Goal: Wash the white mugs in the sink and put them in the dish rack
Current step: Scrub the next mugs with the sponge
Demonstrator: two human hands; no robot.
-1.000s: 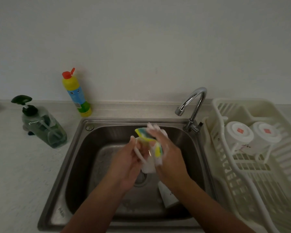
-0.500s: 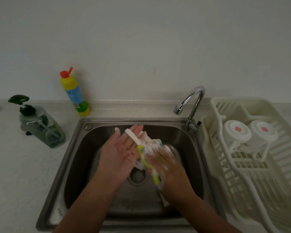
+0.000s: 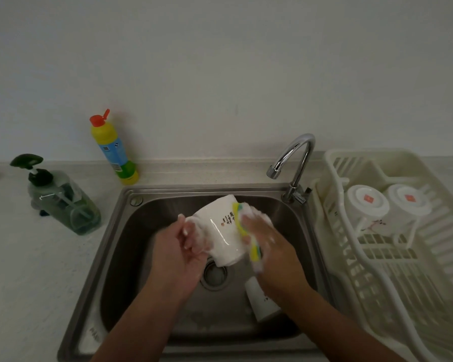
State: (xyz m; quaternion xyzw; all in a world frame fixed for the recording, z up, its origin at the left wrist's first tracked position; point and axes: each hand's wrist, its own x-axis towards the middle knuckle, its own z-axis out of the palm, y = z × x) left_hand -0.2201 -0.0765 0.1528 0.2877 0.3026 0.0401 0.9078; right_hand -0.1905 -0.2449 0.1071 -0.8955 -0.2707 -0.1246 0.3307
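**sudsy_q:** where's the mug right now, in the rack yet?

**rackwatcher:** nope. The white mug is held tilted over the sink, right above the drain. The left hand has it from the left side, fingers curled in tight, probably round the handle, but the foam there makes it hard to tell. The right hand is on the other side, its fingers curved over a yellow-green sponge and pressing it against the mug's wall. Suds all over both hands.

**sudsy_q:** any others?

**rackwatcher:** a second mug lies on its side on the sink floor, partly under the right forearm. Two mugs sit upside down, side by side, at the far end of the dish rack, which is just right of the sink.

**sudsy_q:** and the rest?

**rackwatcher:** the faucet is at the back right corner. A yellow bottle with a red cap stands by the wall, and there's a pump soap dispenser on the surface to the left.
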